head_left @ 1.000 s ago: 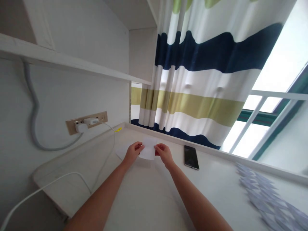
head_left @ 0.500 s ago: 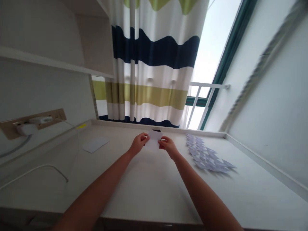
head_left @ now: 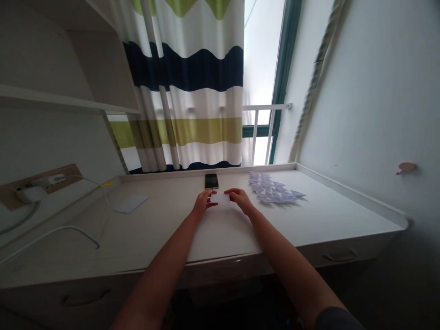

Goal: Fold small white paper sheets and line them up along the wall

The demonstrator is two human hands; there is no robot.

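A small sheet of white paper (head_left: 220, 198) lies between my two hands, low over the desk or on it; I cannot tell which. My left hand (head_left: 203, 203) grips its left edge with thumb and fingers. On the opposite side my right hand (head_left: 238, 199) has its fingertips closed on the right edge. Just beyond the sheet lies a dark phone (head_left: 211, 181), flat on the desk. To the right, many folded white paper pieces (head_left: 271, 189) sit in overlapping rows. Some flat white paper (head_left: 130, 204) rests on the left.
The white desk (head_left: 165, 238) has a raised rim along its back and right. A white cable (head_left: 77, 228) curves over its left part, near a wall socket panel (head_left: 41, 185) with plugs. A shelf (head_left: 68, 98) overhangs at left; a striped curtain (head_left: 192, 105) hangs behind.
My view has swung right and shows more of the desk front. The paper has come down from a raised position, tilting flatter, and the phone behind it now shows almost whole.
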